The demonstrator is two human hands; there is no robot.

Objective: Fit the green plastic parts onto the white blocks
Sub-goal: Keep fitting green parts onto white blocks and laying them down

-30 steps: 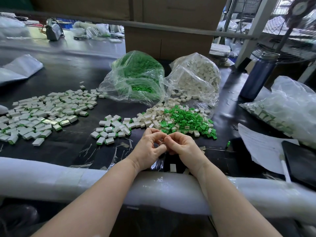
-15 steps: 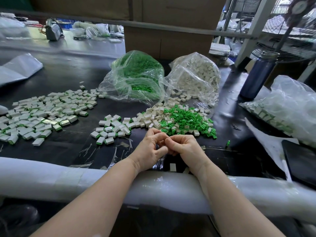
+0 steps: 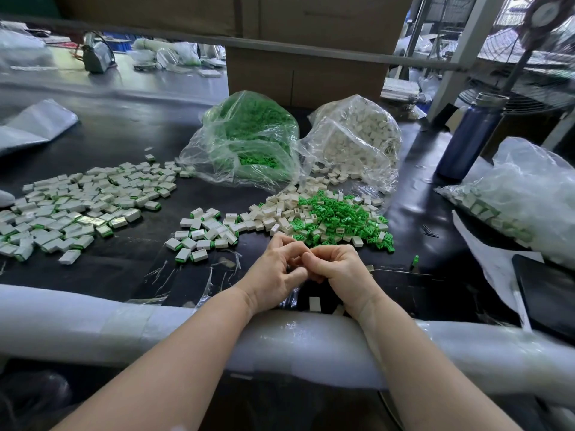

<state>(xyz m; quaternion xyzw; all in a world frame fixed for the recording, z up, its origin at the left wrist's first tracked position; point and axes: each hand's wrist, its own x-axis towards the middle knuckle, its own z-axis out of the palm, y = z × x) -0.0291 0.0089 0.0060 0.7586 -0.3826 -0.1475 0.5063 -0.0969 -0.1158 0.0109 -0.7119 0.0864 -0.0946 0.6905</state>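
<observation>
left hand [image 3: 273, 275] and right hand [image 3: 339, 269] curled fingertip to fingertip, whatever they're pinching is hidden; green parts [image 3: 339, 219] heaped just behind

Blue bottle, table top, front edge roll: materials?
Blue bottle: likely metal, satin blue body with a silver cap; soft sheen, opaque.
Table top: black, smooth and semi-gloss; it mirrors window light. Could be rubber mat or laminate.
Edge roll: white foam wrap, taped; translucent, slightly crinkled.
</observation>
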